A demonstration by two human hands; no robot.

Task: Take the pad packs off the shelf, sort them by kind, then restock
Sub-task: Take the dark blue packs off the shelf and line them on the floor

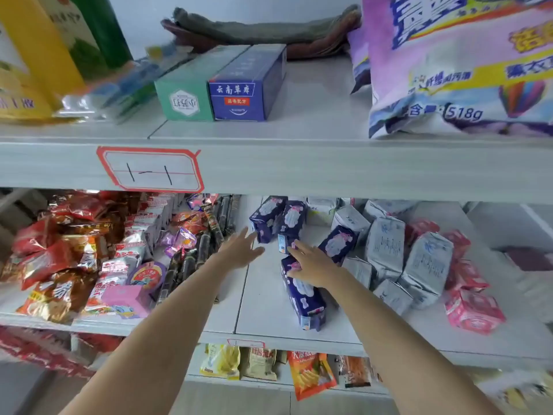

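Pad packs lie on the middle shelf (269, 298). Several dark blue packs sit at the centre: two upright at the back (276, 218), one tilted (338, 242), one lying lengthwise near the front (303, 298). Silver-grey packs (386, 247) pile up to their right, and pink packs (472, 310) lie at the far right. My left hand (239, 248) hovers open, fingers spread, just left of the back blue packs. My right hand (312, 263) rests flat on the rear end of the lying blue pack, fingers apart, not closed around it.
Snack bags in red and brown (59, 259) crowd the left half of the same shelf. The upper shelf holds two toothpaste boxes (218, 88) and a large detergent bag (460, 64). More snack packets (311, 375) hang below the shelf edge.
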